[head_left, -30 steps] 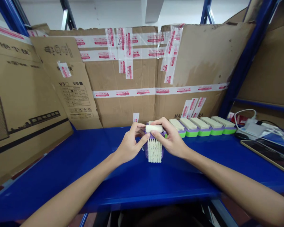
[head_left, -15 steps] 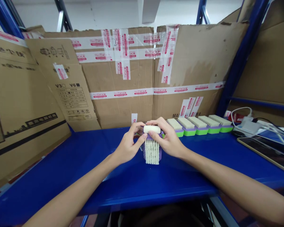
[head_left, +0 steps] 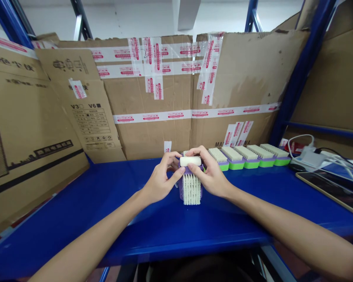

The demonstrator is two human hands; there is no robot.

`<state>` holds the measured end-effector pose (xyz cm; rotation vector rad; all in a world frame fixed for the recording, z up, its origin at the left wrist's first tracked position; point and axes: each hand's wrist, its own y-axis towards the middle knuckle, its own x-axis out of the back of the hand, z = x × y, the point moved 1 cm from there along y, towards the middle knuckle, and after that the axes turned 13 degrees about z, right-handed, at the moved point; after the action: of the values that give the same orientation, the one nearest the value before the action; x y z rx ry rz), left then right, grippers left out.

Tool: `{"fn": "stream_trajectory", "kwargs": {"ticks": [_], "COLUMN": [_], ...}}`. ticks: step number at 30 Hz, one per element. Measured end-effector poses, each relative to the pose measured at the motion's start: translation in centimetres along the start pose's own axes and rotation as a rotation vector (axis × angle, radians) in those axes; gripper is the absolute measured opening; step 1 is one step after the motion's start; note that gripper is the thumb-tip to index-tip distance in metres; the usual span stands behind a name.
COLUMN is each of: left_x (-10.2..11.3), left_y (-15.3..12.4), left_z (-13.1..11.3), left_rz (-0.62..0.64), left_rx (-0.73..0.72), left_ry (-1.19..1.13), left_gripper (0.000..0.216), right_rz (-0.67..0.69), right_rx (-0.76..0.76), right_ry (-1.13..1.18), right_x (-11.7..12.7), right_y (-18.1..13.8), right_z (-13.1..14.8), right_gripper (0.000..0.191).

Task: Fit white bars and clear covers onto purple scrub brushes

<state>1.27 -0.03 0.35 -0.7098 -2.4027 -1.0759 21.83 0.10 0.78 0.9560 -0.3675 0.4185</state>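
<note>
Just in front of me, a scrub brush with a purple body stands on its end, cream bristles towards me. A white rounded block sits across its top; whether it is fixed to the brush I cannot tell. My left hand is closed at the upper left, thumb tip on the purple edge below the block and fingers curled behind. My right hand grips the upper right, thumb under the block and fingers over its right end. The hands hide the brush's upper sides.
Several green and purple brushes stand in a row at the back right, bristles up. Beyond them are a white charger with cables and a dark phone or tablet. Cardboard panels wall the blue shelf.
The brush's bristled lower part has shifted very slightly to the right. Both hands stay on its top, almost unmoved.
</note>
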Motion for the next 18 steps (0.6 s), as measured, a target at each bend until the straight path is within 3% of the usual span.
{"fn": "stream_trajectory", "kwargs": {"ticks": [18], "left_x": [0.61], "left_y": [-0.48], "left_z": [0.17], "left_rz": [-0.005], "left_rx": [-0.034], "left_ry": [0.154], "left_gripper": [0.03], "right_rz": [-0.01], "right_rx": [0.07], "right_ry": [-0.089], "right_x": [0.64], "right_y": [-0.07], "right_z": [0.03], "right_gripper": [0.022]}}
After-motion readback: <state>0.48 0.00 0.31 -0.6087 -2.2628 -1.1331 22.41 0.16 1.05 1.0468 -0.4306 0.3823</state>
